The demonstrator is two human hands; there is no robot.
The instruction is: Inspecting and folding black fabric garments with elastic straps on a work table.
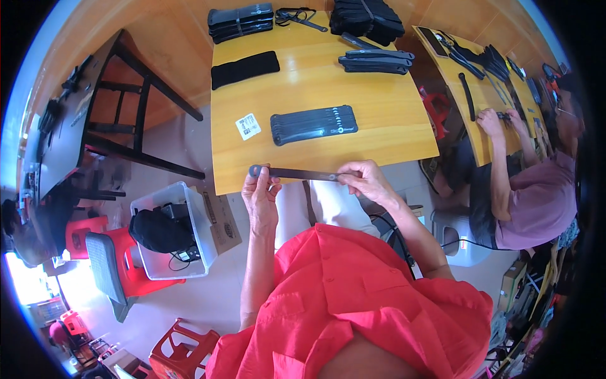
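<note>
A long, flat dark strip [295, 174] with a rounded, grey-blue end stretches between my hands just off the table's near edge. My left hand [260, 192] pinches its rounded end, thumb up, while my right hand [366, 180] grips the other end between thumb and fingers. Beyond it, a fanned row of similar dark strips [309, 126] lies on the yellow table [252, 164]. Left of that row is a white printed label [248, 127]. A flat black rectangular piece [245, 69] rests farther back. A small pile of dark strips [375, 62] sits at the back right.
At the table's far edge stand a banded dark bundle [240, 24], thin black cords [295, 16] and a larger strapped stack [366, 22]. A person [536, 196] works at a second table [464, 110] on the right. A clear bin [205, 246] and red stools [180, 347] are on my left.
</note>
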